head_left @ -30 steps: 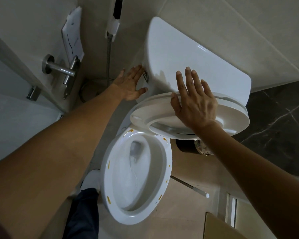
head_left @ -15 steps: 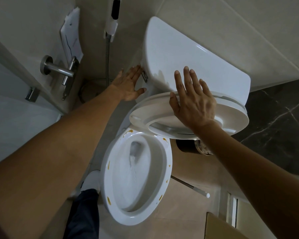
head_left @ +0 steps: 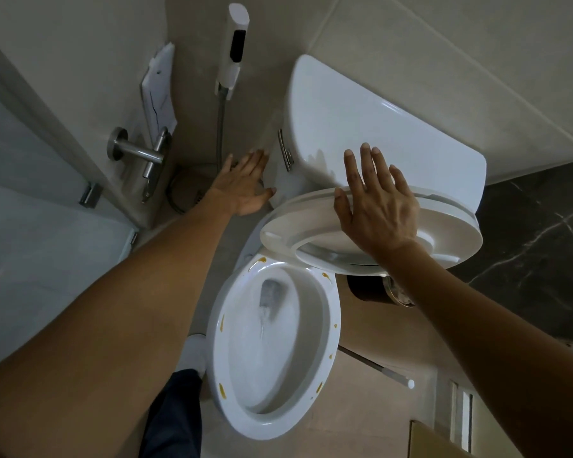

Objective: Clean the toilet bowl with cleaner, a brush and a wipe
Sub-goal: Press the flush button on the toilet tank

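A small tiled bathroom, plainly. A white ceramic toilet bowl [head_left: 275,352] stands with its white plastic seat and lid [head_left: 311,223] raised against a white cistern [head_left: 361,127] that has a chrome flush lever [head_left: 285,150]. A white handheld bidet sprayer [head_left: 234,47] hangs on the beige tiled wall [head_left: 444,44], its hose trailing down. A frosted glass door [head_left: 30,242] with a brushed-steel handle [head_left: 139,153] closes the left side, and dark marble-look tile [head_left: 536,233] lies to the right.

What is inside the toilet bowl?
Water swirls in the toilet bowl around the dark drain hole. Yellow-brown spots dot its rim. The raised seat hides the bowl's back edge.
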### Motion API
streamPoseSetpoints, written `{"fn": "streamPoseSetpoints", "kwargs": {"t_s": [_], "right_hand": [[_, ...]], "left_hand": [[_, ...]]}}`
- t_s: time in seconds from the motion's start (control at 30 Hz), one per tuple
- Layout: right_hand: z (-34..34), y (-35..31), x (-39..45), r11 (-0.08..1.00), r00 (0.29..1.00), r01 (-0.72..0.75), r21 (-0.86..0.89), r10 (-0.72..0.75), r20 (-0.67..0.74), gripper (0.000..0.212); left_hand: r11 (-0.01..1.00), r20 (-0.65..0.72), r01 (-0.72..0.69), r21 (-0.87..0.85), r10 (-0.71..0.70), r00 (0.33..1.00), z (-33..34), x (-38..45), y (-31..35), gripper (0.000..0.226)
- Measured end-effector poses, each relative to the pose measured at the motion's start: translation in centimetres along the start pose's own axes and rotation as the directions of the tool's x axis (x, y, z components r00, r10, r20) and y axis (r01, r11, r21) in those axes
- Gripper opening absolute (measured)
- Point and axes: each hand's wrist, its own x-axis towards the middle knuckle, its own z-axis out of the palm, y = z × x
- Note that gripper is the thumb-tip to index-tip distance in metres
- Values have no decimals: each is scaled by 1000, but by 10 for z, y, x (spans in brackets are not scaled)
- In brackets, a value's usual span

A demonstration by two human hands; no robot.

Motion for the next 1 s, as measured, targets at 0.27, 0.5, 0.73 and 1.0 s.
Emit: {"fn": "streamPoseSetpoints", "kwargs": {"t_s": [0.27,0.5,0.73,1.0], "right_hand": [[-20,-3,1,998,956,-68,16,60,287,68],[-64,-11,1,987,912,-140,75,99,397,69],[-118,-20,9,901,871,-323,289,163,464,63],[-146,9,-14,846,869,-377,378,181,460,62]], "left_hand": [[994,-18,107,19,-106,994,-17,-58,-17,75],[987,-86,126,99,-118,989,-77,-112,-4,71],[966,-106,172,192,-153,982,-145,-146,30,72],[942,-233,222,253,-164,959,-185,-188,89,68]]}}
